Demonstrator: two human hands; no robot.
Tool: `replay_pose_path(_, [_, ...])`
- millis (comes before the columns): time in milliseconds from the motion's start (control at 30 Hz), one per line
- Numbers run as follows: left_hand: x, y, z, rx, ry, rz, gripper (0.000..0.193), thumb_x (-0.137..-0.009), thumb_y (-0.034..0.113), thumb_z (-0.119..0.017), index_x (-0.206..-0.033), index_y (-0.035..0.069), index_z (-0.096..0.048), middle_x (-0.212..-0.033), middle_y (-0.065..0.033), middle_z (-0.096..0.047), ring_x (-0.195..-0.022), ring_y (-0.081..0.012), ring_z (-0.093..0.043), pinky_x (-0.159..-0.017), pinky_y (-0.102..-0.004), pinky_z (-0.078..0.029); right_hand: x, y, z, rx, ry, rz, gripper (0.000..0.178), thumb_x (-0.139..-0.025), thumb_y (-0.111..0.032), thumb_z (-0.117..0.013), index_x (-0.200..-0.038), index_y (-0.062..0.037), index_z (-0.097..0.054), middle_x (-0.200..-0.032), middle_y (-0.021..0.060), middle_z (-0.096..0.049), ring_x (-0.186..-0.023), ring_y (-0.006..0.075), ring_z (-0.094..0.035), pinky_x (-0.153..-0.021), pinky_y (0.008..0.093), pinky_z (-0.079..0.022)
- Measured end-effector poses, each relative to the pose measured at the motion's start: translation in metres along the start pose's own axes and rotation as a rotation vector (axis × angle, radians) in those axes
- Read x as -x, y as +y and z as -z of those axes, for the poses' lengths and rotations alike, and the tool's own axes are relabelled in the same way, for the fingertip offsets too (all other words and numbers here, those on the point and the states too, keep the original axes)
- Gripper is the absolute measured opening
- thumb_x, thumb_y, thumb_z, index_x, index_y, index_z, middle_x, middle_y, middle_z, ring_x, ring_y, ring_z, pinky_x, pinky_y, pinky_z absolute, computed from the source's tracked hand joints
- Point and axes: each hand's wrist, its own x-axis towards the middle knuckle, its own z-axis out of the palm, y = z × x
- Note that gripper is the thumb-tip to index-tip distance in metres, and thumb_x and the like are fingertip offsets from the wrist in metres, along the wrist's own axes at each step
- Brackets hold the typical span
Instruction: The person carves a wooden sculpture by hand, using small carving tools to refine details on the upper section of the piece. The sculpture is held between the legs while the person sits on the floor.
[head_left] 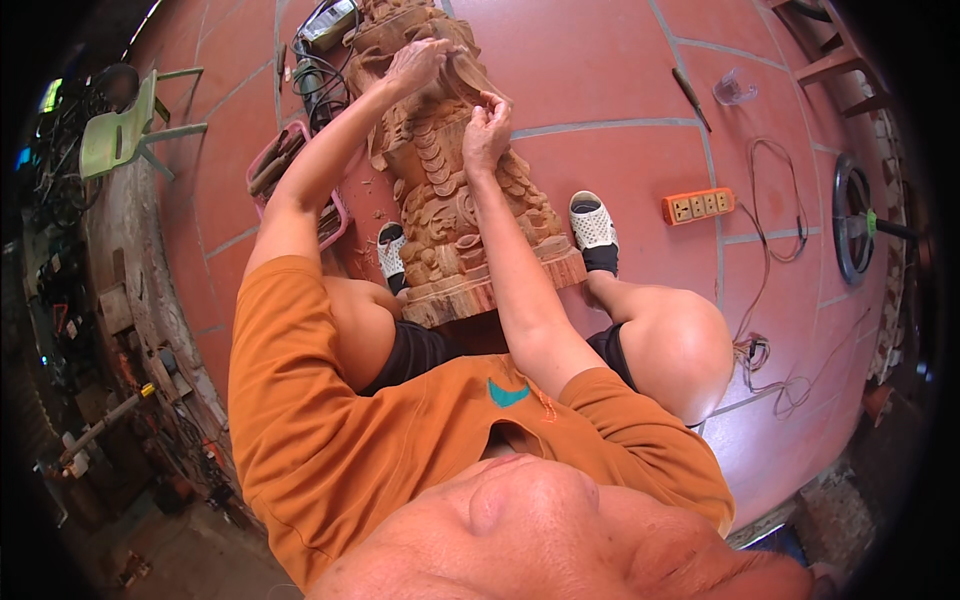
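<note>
The carved wooden statue (437,165) is stretching away between the person's white perforated shoes (594,226), over red floor tiles (600,75). The left hand (418,64) is lying over its upper part; the right hand (486,133) is curling its fingers nearby (whether either is grasping anything, I cannot tell).

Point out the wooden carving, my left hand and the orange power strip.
Wooden carving (438,190): head view, on the middle of its carved front.
Left hand (416,67): head view, on the back of the hand.
Orange power strip (697,206): head view, on its socket face.
</note>
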Motion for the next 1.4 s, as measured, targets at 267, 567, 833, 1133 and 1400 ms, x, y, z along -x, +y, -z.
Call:
replay_pose_path(267, [0.005, -0.009, 0.003, 0.036, -0.034, -0.010, 0.030, -0.089, 0.014, -0.058, -0.118, 0.018, -0.066, -0.114, -0.0143, -0.067, -0.107, -0.0350, -0.063, -0.088, -0.0469, -0.051, 0.001, 0.004, -0.005, -0.025, 0.007, 0.027, 0.021, -0.086, 0.003, -0.056, -0.107, 0.0010, -0.058, -0.107, 0.0166, -0.058, -0.100, 0.0314, -0.059, -0.088, 0.0398, -0.048])
replay_pose_path(567, [-0.009, -0.001, -0.009, 0.036, 0.027, 0.139, 0.030, -0.090, 0.012, -0.056, -0.118, 0.015, -0.066, -0.112, -0.0136, -0.068, -0.104, -0.0344, -0.065, -0.087, -0.0457, -0.051, -0.001, 0.002, -0.002, -0.042, 0.008, -0.004, 0.022, -0.086, 0.004, -0.054, -0.107, 0.0010, -0.058, -0.106, 0.0161, -0.059, -0.098, 0.0303, -0.060, -0.087, 0.0390, -0.048])
replay_pose_path(833, [0.017, 0.006, -0.004, 0.303, -0.127, 0.005, 0.029, -0.089, 0.012, -0.056, -0.116, 0.015, -0.068, -0.105, -0.0133, -0.070, -0.099, -0.0334, -0.067, -0.085, -0.0396, -0.052, -0.001, 0.005, -0.004, -0.028, 0.027, 0.027, 0.023, -0.086, 0.005, -0.052, -0.108, 0.0014, -0.058, -0.106, 0.0170, -0.058, -0.098, 0.0305, -0.060, -0.088, 0.0388, -0.048])
replay_pose_path(1133, [0.007, 0.001, -0.025, 0.026, 0.214, 0.147, 0.018, -0.091, 0.012, -0.056, -0.106, 0.004, -0.061, -0.099, -0.0228, -0.068, -0.097, -0.0390, -0.066, -0.080, -0.0490, -0.052, -0.009, -0.001, 0.002, -0.456, 0.098, -0.213, 0.028, -0.090, 0.006, -0.044, -0.116, 0.0018, -0.054, -0.111, 0.0099, -0.055, -0.107, 0.0209, -0.055, -0.094, 0.0340, -0.046])
replay_pose_path(1400, [0.048, 0.013, -0.016, 0.195, 0.087, 0.126, 0.025, -0.088, 0.013, -0.060, -0.111, 0.004, -0.064, -0.098, -0.0201, -0.070, -0.094, -0.0378, -0.067, -0.080, -0.0465, -0.052, -0.029, 0.003, 0.034, -0.061, 0.029, -0.147, 0.026, -0.089, 0.000, -0.048, -0.114, -0.0011, -0.057, -0.111, 0.0129, -0.057, -0.104, 0.0243, -0.058, -0.094, 0.0369, -0.046])
